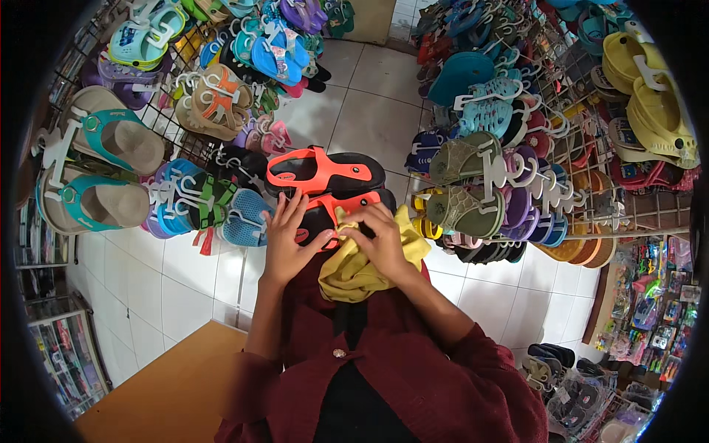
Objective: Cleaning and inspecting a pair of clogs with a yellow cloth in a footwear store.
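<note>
A pair of orange-red and black sandals is in front of me, the far sandal [327, 171] beside the near sandal [313, 220]. My left hand [289, 235] holds the near one at its left end, with the thumb on the strap and the other fingers spread over the edge. My right hand [382, 238] pinches a bunched mustard-yellow cloth [357, 274] between thumb and fingers, right at the near sandal's strap. The cloth's loose folds hang over my lap and out to the right. What lies under the sandals is hidden.
To the left, a wire rack [166, 119] bears sandals and clogs on white hangers. Another wire rack [642, 227] on the right is full of footwear too. Pale floor tiles [360, 111] run between them. A wooden tabletop [166, 387] lies at lower left, bagged sandals [579, 396] at lower right.
</note>
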`<state>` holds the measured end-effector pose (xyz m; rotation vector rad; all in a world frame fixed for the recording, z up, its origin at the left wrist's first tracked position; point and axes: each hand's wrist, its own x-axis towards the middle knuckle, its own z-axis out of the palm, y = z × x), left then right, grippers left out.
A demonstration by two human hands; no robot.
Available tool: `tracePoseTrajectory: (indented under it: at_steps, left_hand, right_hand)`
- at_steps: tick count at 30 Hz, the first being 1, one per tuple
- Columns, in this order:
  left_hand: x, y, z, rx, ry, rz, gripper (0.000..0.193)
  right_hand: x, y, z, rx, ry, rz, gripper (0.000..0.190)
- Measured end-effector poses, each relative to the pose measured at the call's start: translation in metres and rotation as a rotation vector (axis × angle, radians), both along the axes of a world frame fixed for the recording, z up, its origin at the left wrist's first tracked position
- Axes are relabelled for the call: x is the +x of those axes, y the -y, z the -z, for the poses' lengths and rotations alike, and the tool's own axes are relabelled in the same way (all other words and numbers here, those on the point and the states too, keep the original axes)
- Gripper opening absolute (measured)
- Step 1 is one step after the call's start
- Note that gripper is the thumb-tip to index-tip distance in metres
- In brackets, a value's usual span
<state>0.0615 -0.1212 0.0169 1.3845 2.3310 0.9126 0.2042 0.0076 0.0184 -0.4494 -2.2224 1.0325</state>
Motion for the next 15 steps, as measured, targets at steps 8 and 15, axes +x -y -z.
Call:
tracePoseTrajectory:
  at_steps: [8,15]
  left_hand:
    - [0.002,-0.002,0.002,0.004,0.002,-0.022,0.071]
    - [0.001,-0.001,0.002,0.001,0.005,-0.013,0.07]
  right_hand:
    - [0.01,0.009,-0.002,0.032,-0.052,-0.209,0.012]
    - [0.006,-0.003,0.012,-0.282,-0.045,0.064,0.013]
